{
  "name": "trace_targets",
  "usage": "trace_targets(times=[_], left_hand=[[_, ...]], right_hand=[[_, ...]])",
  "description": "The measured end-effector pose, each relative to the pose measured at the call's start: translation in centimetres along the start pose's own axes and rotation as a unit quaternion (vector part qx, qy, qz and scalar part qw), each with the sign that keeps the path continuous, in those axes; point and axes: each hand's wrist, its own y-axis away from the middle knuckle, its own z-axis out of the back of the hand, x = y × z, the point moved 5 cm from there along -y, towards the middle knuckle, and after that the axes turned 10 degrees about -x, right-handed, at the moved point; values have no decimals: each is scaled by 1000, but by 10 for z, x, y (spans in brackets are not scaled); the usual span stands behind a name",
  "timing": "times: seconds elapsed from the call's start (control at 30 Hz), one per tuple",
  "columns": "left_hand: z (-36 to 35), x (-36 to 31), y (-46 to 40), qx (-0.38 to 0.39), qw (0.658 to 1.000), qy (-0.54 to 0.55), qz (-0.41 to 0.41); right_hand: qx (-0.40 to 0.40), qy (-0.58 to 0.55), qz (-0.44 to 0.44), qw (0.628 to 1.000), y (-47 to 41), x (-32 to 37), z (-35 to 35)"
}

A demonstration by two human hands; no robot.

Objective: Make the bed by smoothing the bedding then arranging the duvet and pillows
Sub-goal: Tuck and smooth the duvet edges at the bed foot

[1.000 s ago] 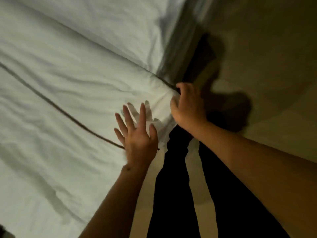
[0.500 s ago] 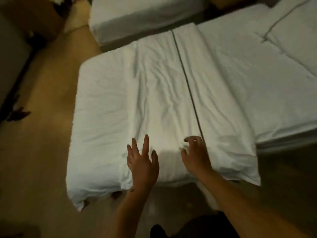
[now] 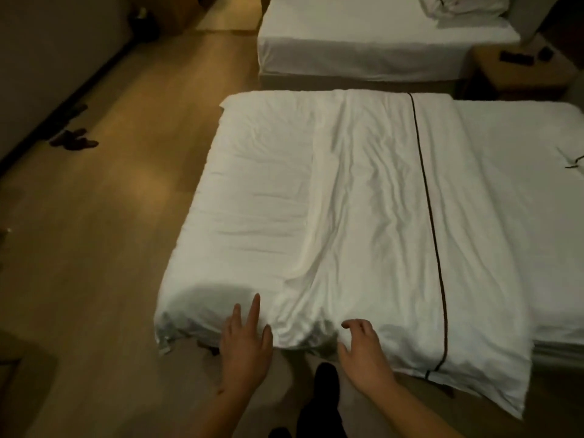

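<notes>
The white duvet (image 3: 363, 216) lay folded across the near bed (image 3: 521, 184), overhanging its near edge. The left hand (image 3: 245, 346) rested flat there, fingers straight; the right hand (image 3: 363, 352), loosely curled, touched the wrinkled cloth, grasping nothing.

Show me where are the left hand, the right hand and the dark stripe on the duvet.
left hand (image 3: 245, 344), head view, back of the hand.
right hand (image 3: 363, 352), head view, back of the hand.
dark stripe (image 3: 427, 197), head view, middle of its length.

- The white folded duvet with a dark piping line (image 3: 363, 216) lies on the near bed.
- A second white-sheeted bed (image 3: 363, 49) stands behind it.
- A wooden bedside table (image 3: 518, 74) sits right of that bed.
- Dark slippers (image 3: 74, 140) lie on the floor, far left.
</notes>
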Motion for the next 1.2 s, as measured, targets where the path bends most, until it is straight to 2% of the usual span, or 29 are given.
trace_targets(times=[0.13, 0.23, 0.37, 0.47, 0.57, 0.73, 0.83, 0.93, 1.03, 1.13, 1.2], left_hand=[[-54, 7, -35, 23, 999, 28, -2], [-99, 18, -74, 40, 995, 87, 2], [-154, 40, -124, 47, 990, 113, 72], [-195, 61, -140, 107, 987, 89, 79], [-226, 87, -135, 173, 982, 53, 45], [-196, 88, -109, 191, 963, 186, 46], [-172, 117, -87, 190, 960, 205, 33], [-171, 148, -84, 180, 960, 201, 70], [-181, 156, -93, 219, 960, 160, 71], [-179, 154, -109, 236, 960, 138, 69], [-163, 142, -127, 198, 969, 140, 54]], right_hand=[[20, -22, -7, 1000, -42, 2, -41], [53, -56, -25, 997, -77, -3, -77], [75, -65, -51, 994, -118, -19, -121], [94, -54, -52, 993, -134, -33, -160], [112, -109, -129, 979, -130, -42, -204], [44, -169, -147, 974, -105, -34, -228], [6, -157, -182, 971, -85, -32, -224], [64, -101, -178, 977, -63, -21, -234], [126, -69, -170, 975, -53, -9, -245], [128, -38, -189, 973, -65, 5, -242], [102, -46, -177, 978, -82, 20, -232]])
